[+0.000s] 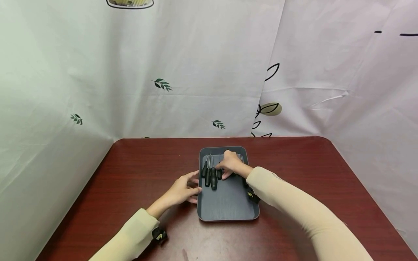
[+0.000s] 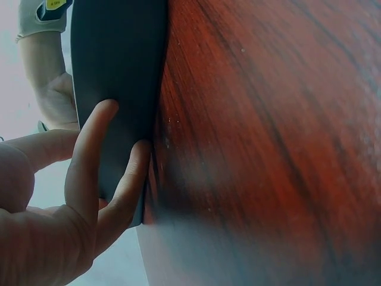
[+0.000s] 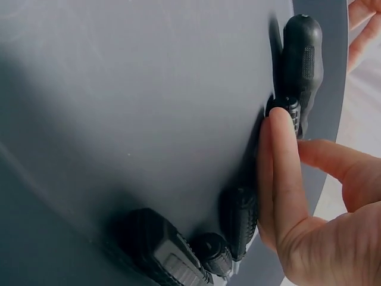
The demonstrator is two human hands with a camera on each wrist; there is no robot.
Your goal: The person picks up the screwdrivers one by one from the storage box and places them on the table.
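A dark grey tray lies on the table, with several black-handled screwdrivers inside it. My right hand reaches into the tray and pinches one screwdriver by its handle, fingers on one side and thumb on the other. In the right wrist view, a thicker screwdriver handle lies just beyond my fingertips. To the left of the pinched one, more screwdrivers stand side by side, shafts pointing away. My left hand touches the tray's left side, its extended fingers against the outer wall.
In the right wrist view, further black handles lie on the other side of my right hand, within the tray. The reddish-brown table is bordered by a white patterned cloth at the back and sides.
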